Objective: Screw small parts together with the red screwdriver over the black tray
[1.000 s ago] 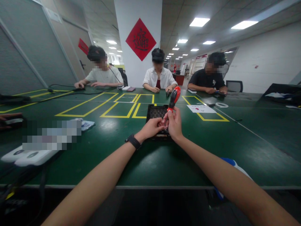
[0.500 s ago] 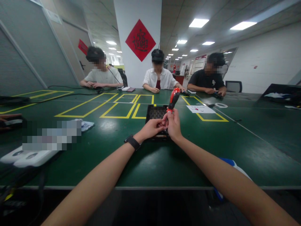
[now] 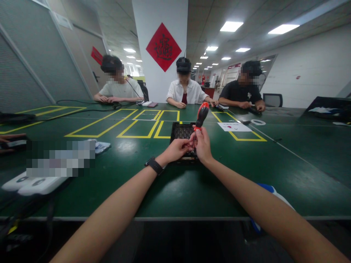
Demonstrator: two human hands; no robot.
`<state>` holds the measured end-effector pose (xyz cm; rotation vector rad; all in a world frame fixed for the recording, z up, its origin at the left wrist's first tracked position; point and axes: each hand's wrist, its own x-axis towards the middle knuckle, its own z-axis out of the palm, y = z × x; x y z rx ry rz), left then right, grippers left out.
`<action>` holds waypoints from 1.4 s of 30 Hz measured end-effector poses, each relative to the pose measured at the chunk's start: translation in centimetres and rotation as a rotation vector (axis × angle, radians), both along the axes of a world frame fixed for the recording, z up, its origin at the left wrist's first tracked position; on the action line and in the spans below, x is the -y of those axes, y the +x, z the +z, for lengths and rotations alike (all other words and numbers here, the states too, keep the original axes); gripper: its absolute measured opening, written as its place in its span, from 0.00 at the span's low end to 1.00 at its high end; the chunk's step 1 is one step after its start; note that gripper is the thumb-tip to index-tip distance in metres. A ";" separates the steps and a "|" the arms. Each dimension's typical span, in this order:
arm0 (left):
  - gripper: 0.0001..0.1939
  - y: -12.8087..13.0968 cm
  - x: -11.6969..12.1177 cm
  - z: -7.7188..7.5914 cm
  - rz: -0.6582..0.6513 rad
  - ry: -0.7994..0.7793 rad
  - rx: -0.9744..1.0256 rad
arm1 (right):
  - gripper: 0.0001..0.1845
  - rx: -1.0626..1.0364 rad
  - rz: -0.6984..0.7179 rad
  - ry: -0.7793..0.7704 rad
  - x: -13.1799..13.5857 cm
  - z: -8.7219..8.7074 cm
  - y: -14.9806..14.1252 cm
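Note:
A screwdriver (image 3: pixel 202 116) with a red and black handle stands nearly upright over a black open case (image 3: pixel 175 132), its handle tilted slightly to the right. My right hand (image 3: pixel 202 146) is closed round the lower part of the screwdriver, below the handle. Close beside it, my left hand (image 3: pixel 179 148) has its fingers pinched together near the screwdriver's shaft; whatever they hold is hidden. Both hands are over the front part of the case and cover its inside there. The visible back part has a dark, patterned inside. A black band sits on my left wrist.
Yellow tape rectangles (image 3: pixel 137 137) mark the green table (image 3: pixel 123 182). A white sheet (image 3: pixel 234 127) and a tape roll (image 3: pixel 258 122) lie to the right. White devices (image 3: pixel 38 184), partly blurred out, lie at the left. Three people sit across the table; another hand (image 3: pixel 12 140) shows at the left edge.
Almost nothing differs. My hands and the screwdriver keep their place over the case; the whole view has shifted very slightly.

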<state>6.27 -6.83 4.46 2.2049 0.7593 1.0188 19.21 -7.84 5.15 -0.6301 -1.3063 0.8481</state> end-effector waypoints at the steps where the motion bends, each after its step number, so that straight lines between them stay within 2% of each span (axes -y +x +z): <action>1: 0.07 0.0 0.0 0.0 0.002 -0.003 -0.003 | 0.17 -0.002 -0.005 0.003 0.0 0.0 0.0; 8: 0.12 0.2 -0.1 -0.1 0.080 -0.102 0.010 | 0.16 0.004 -0.053 0.013 0.1 0.1 -0.2; 16: 0.08 -0.2 -0.3 -0.3 0.055 -0.052 0.024 | 0.15 0.007 -0.023 0.034 0.3 0.2 -0.2; 21: 0.07 -0.1 -0.1 -0.1 0.016 -0.081 0.020 | 0.16 -0.009 -0.019 0.019 0.2 0.0 -0.1; 29: 0.15 0.1 -0.7 -0.7 0.148 -0.043 -0.010 | 0.17 0.013 -0.060 0.024 0.1 -0.1 -0.2; 37: 0.11 -0.1 -0.7 -0.8 0.074 -0.055 0.001 | 0.17 0.004 -0.018 0.013 0.3 0.1 -0.2; 42: 0.10 -0.1 -0.9 -1.0 0.075 -0.047 0.006 | 0.16 0.026 -0.027 0.021 0.1 0.0 -0.1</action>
